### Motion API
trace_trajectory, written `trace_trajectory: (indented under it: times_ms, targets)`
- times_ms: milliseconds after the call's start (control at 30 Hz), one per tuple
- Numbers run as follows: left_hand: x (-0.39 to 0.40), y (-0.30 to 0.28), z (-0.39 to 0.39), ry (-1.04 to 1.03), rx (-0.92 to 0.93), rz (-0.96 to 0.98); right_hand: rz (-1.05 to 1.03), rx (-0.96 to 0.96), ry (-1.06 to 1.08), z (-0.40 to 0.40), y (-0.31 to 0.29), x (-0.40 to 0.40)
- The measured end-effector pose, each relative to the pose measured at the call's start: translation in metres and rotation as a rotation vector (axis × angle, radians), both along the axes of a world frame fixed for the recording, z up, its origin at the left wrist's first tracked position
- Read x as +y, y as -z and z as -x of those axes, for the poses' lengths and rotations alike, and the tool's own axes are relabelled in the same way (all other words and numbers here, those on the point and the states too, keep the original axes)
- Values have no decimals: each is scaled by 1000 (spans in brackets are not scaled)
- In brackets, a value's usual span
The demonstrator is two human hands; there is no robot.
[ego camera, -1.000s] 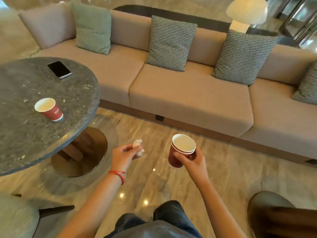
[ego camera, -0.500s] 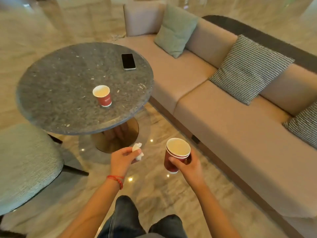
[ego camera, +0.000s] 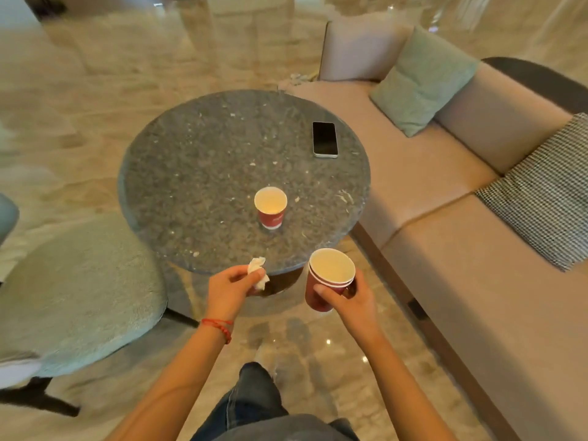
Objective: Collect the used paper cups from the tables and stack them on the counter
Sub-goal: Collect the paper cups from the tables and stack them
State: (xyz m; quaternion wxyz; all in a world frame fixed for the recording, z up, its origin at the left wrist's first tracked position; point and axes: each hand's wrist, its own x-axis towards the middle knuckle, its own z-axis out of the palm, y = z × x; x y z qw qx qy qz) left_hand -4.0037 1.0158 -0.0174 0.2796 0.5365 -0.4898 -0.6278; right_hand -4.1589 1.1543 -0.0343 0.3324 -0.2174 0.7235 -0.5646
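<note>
Round table (ego camera: 191, 173) — red cup (ego camera: 270, 209) upright, mouth up

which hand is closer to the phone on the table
Right. The right hand, gripping the stacked red paper cups, sits below the phone near the table's right side; the left hand, pinching a crumpled tissue, is farther left.

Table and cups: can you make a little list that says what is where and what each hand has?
table: round dark stone table
on table: one red paper cup, upright; a phone, flat
left hand: pinches a crumpled tissue
right hand: holds a stack of red cups
beside table: beige sofa, green chair
</note>
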Motion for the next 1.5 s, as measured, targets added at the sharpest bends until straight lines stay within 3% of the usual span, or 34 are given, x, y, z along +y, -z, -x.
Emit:
trace_trajectory:
  times_ms: [300,800,1500]
  targets:
    - [-98,-7,25,13,-8,18,77,19,-7,23,-11,-107]
    - [-130,8,24,-113,-67,-42,83,94,-161,59,-10,-205]
    - [-151,30,17,-170,-87,-103,-73,81,-323,44,48,-217]
